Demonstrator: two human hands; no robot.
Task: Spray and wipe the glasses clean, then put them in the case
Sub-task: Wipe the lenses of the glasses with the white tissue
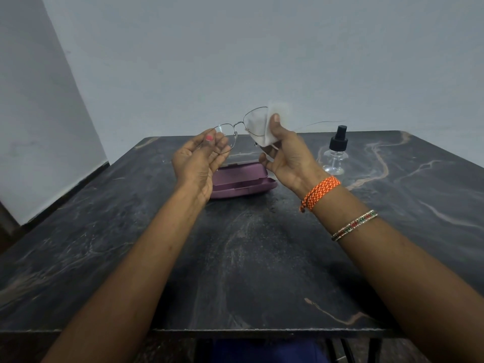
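Observation:
Thin metal-framed glasses (239,124) are held up in the air above the table. My left hand (200,161) pinches the left lens rim between thumb and fingers. My right hand (285,155) presses a white cloth (269,127) around the right lens, thumb on top. One temple arm sticks out to the right. Below the hands lies the purple glasses case (243,180), open, on the table. A clear spray bottle (335,153) with a black nozzle stands upright to the right of my right hand.
The dark marble-patterned table (248,258) fills the view, its near edge at the bottom. A pale wall stands close behind the far edge. My right wrist wears an orange thread band and a beaded bangle.

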